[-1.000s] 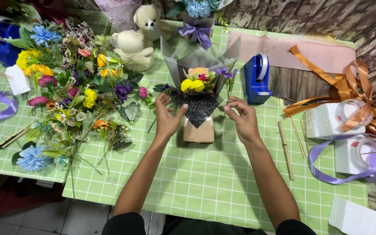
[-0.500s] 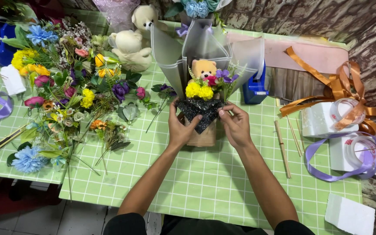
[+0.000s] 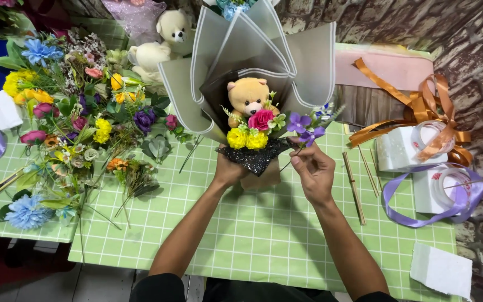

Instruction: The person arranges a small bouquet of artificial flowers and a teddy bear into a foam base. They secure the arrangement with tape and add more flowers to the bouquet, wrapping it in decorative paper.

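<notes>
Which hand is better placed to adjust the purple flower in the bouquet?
Right. The right hand already pinches the purple flower stem, while the left hand grips the bouquet base.

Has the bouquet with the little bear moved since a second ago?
Yes. The bouquet has been lifted upright toward the camera, its grey wrapping now hiding the blue tape dispenser behind.

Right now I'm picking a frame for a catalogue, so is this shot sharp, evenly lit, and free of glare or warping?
Head view: the bouquet and both hands, left hand and right hand, look sharp, without motion blur; light is soft and even, with faint shadows on the green checked tablecloth; no strong glare; the table edge bows a little, suggesting slight wide-angle distortion; the dark floor at lower left is underexposed.
</notes>
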